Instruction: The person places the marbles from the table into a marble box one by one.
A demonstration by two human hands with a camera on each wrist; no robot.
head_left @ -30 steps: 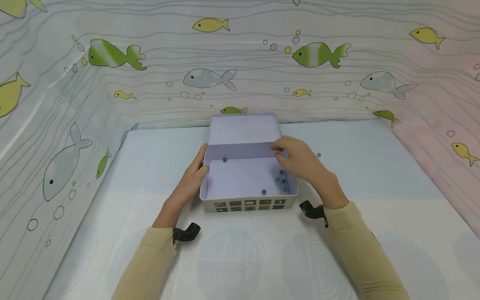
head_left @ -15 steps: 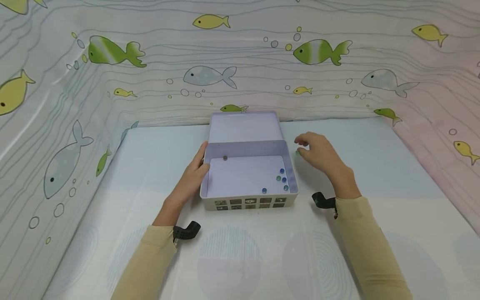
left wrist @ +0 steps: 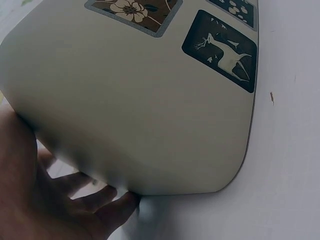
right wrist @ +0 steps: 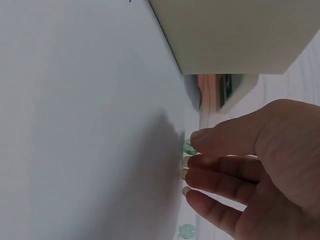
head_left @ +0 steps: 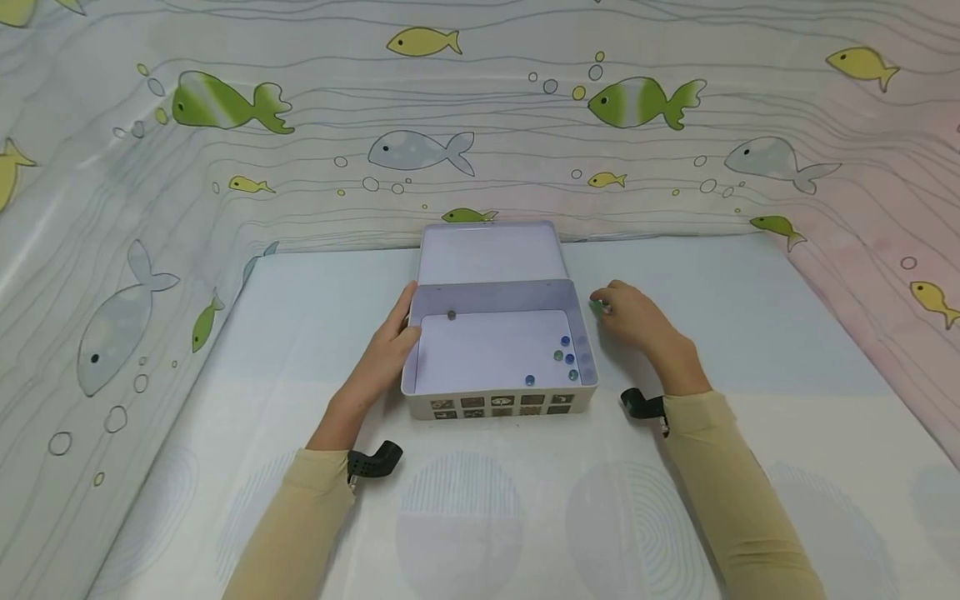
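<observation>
Right hand (head_left: 637, 321) beside the open tin box (head_left: 498, 400) on the desk (head_left: 750, 433), its grip narrowed, fingertips (right wrist: 192, 161) closing on a green marble (head_left: 597, 306) just right of the box wall; whether the marble is already pinched cannot be told. Small, hard, smooth and round, it probably rolls and slips easily, so opposite sides suit a pinch. Left hand (head_left: 386, 346) rests flat, steadying the box's left wall.

No words or numbers to read here.
My box (head_left: 501, 406) only has little pictures on its side, like a flower and a deer, at 6 o'clock from its open lid.
</observation>
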